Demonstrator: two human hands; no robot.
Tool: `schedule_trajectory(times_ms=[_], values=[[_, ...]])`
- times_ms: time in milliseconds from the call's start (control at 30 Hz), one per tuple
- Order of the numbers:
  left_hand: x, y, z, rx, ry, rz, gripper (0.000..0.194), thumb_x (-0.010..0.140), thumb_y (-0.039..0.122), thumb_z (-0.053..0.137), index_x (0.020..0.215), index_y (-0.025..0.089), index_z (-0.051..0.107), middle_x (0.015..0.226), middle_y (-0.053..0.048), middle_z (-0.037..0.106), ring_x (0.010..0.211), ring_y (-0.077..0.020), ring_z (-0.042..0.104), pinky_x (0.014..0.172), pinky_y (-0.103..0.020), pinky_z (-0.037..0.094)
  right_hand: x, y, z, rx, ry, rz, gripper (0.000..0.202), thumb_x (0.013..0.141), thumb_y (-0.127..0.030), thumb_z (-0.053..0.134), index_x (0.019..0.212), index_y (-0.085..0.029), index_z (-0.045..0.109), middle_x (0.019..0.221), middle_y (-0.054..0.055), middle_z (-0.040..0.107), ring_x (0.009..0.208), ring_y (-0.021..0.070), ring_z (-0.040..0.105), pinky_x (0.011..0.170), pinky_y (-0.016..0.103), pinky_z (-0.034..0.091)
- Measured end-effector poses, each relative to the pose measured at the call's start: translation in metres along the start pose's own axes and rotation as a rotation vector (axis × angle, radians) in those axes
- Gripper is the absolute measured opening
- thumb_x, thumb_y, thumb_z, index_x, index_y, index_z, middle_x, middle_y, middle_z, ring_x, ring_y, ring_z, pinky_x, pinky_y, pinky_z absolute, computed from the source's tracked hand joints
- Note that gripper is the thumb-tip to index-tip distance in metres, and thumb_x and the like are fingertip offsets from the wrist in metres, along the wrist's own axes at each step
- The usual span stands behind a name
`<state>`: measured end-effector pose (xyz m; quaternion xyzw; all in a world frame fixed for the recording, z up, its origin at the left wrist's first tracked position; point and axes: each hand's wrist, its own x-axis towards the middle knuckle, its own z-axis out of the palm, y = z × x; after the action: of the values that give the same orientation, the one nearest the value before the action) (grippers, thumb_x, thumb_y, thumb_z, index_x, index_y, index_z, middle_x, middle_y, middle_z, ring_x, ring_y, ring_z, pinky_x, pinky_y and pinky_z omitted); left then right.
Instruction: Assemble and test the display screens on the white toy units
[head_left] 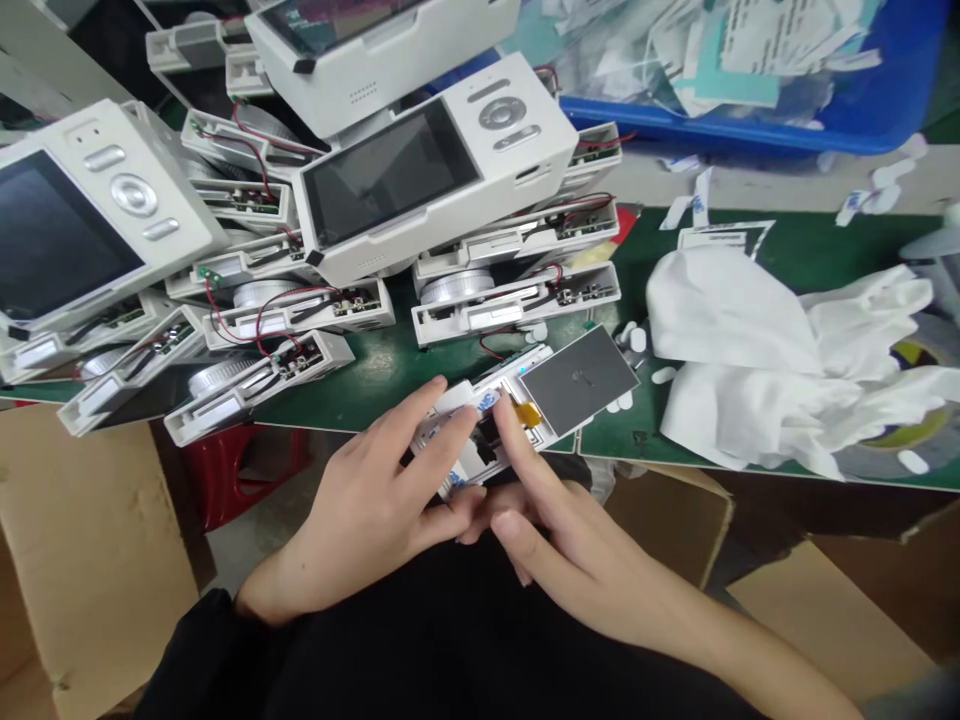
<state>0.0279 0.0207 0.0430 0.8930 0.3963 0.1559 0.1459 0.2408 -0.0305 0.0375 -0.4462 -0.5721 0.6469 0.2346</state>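
Note:
A small white camera assembly (551, 437) lies tilted at the table's front edge, its dark screen (581, 380) flipped out to the right on an orange ribbon cable (528, 413). My left hand (382, 490) grips the left part of this assembly, fingers across the top and thumb at the near edge. A white adhesive strip with blue print (486, 400) sits between the fingertips. My right hand (555, 520) touches the assembly beside the ribbon with its outstretched index finger. Its thumb stands apart, and its other fingers curl partly hidden below the near edge.
Stacked white cameras (442, 170) and open white housings (517, 300) with red wires fill the left and back. A blue bin (862, 130) holds scraps. White gloves (735, 310) lie at right near a tape roll. Cardboard (90, 560) and a red stool (232, 470) are below.

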Motion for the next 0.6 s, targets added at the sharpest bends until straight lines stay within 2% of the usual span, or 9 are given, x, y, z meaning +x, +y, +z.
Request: schedule_trajectory(times_ms=[100, 367, 500, 600], values=[[0.000, 0.000, 0.001, 0.000, 0.001, -0.010, 0.037, 0.106, 0.039, 0.058, 0.135, 0.016, 0.061, 0.138, -0.021, 0.072, 0.112, -0.0282, 0.080, 0.080, -0.033, 0.070, 0.000, -0.001, 0.000, -0.036, -0.007, 0.027, 0.082, 0.115, -0.061, 0.023, 0.171, -0.021, -0.021, 0.068, -0.007, 0.060, 0.050, 0.0122, 0.057, 0.051, 0.024, 0.048], [0.002, 0.000, -0.001, 0.030, -0.007, 0.024, 0.039, 0.106, 0.040, 0.059, 0.136, 0.016, 0.062, 0.137, -0.022, 0.071, 0.112, -0.0298, 0.079, 0.082, -0.037, 0.070, 0.001, -0.007, -0.001, -0.150, 0.008, 0.046, 0.083, 0.114, -0.061, 0.023, 0.172, -0.012, -0.013, 0.070, -0.003, 0.070, 0.050, 0.0140, 0.062, 0.051, 0.025, 0.049], [0.004, 0.000, -0.003, 0.067, -0.033, 0.041, 0.042, 0.104, 0.038, 0.061, 0.140, 0.016, 0.060, 0.136, -0.021, 0.070, 0.114, -0.0313, 0.078, 0.094, -0.044, 0.069, 0.002, -0.010, -0.001, -0.209, 0.010, 0.088, 0.080, 0.114, -0.055, 0.027, 0.172, -0.008, -0.001, 0.073, 0.000, 0.075, 0.048, 0.0161, 0.063, 0.050, 0.028, 0.049], [0.009, 0.000, -0.007, 0.095, -0.053, 0.063, 0.045, 0.102, 0.036, 0.061, 0.142, 0.015, 0.058, 0.131, -0.022, 0.071, 0.113, -0.0325, 0.078, 0.095, -0.048, 0.069, 0.003, -0.010, 0.001, -0.256, 0.041, 0.085, 0.077, 0.114, -0.049, 0.030, 0.172, -0.009, -0.001, 0.080, 0.002, 0.079, 0.051, 0.0177, 0.068, 0.049, 0.029, 0.052]])
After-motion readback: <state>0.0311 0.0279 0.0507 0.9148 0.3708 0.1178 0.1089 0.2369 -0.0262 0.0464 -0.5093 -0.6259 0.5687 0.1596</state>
